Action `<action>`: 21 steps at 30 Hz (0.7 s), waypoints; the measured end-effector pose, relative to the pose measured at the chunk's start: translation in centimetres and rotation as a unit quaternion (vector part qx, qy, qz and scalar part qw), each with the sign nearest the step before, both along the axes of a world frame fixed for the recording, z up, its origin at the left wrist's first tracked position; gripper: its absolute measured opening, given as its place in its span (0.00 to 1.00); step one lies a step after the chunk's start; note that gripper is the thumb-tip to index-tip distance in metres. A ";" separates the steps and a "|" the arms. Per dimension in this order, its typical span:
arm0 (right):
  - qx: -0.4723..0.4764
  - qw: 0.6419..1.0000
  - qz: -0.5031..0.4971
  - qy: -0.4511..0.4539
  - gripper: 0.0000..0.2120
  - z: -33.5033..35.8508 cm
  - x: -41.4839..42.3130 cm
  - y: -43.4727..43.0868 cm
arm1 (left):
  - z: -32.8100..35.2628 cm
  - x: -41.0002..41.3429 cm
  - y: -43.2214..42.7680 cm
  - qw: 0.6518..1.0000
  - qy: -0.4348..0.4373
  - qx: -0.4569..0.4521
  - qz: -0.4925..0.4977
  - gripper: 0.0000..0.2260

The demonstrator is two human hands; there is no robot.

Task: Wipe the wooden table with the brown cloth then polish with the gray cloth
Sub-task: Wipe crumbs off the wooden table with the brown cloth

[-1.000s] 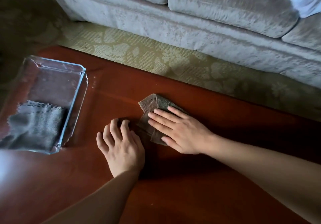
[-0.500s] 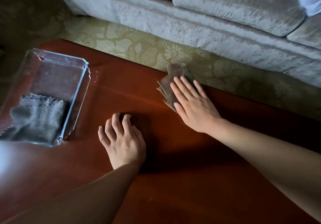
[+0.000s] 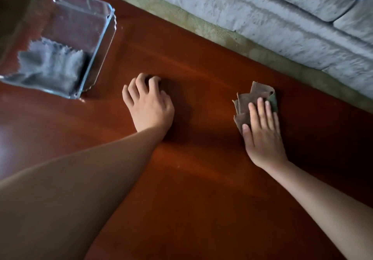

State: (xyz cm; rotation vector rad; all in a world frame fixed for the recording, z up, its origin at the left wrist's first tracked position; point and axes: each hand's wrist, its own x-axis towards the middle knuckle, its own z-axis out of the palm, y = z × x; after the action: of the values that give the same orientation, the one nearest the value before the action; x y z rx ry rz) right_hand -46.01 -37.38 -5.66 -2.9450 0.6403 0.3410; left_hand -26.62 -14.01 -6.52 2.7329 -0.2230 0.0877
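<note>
The reddish wooden table point(image 3: 201, 179) fills most of the view. On it, right of centre, my right hand point(image 3: 262, 132) lies flat with straight fingers pressing on the folded brown cloth point(image 3: 245, 106), which sticks out beyond my fingertips toward the table's far edge. My left hand point(image 3: 149, 106) rests on the bare wood left of centre, fingers bent at the tips, holding nothing. The gray cloth point(image 3: 50, 68) lies crumpled inside a clear glass dish point(image 3: 101, 44) at the table's far left.
A pale velvet sofa point(image 3: 262, 17) runs along the far side, with a strip of patterned carpet point(image 3: 222, 34) between it and the table's far edge.
My right hand has slid the brown cloth from the middle out toward the far edge and then rightward. My left hand stays planted on the wood. The camera has shifted.
</note>
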 end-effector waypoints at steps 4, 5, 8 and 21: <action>-0.005 1.000 0.022 0.013 0.31 0.3 -1.4 7.4 | 0.8 0.0 2.4 0.982 0.026 -0.180 -0.053 0.12; -0.001 0.999 0.040 0.014 0.31 0.4 -1.9 9.8 | 1.3 -0.5 3.7 0.970 0.038 -0.231 -0.059 0.11; 0.026 0.995 0.099 0.002 0.32 0.4 -3.0 18.3 | 2.4 -3.5 9.7 0.962 0.039 -0.265 -0.042 0.09; 0.064 0.969 0.238 -0.020 0.36 0.2 1.5 36.1 | 1.4 -3.0 37.5 0.993 0.017 -0.015 0.116 0.17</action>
State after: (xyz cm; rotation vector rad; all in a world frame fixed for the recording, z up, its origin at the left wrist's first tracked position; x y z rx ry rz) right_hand -44.49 -1.30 -5.49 -2.9343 -0.1046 0.3431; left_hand -29.63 23.51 -5.17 2.7165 0.1053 0.1075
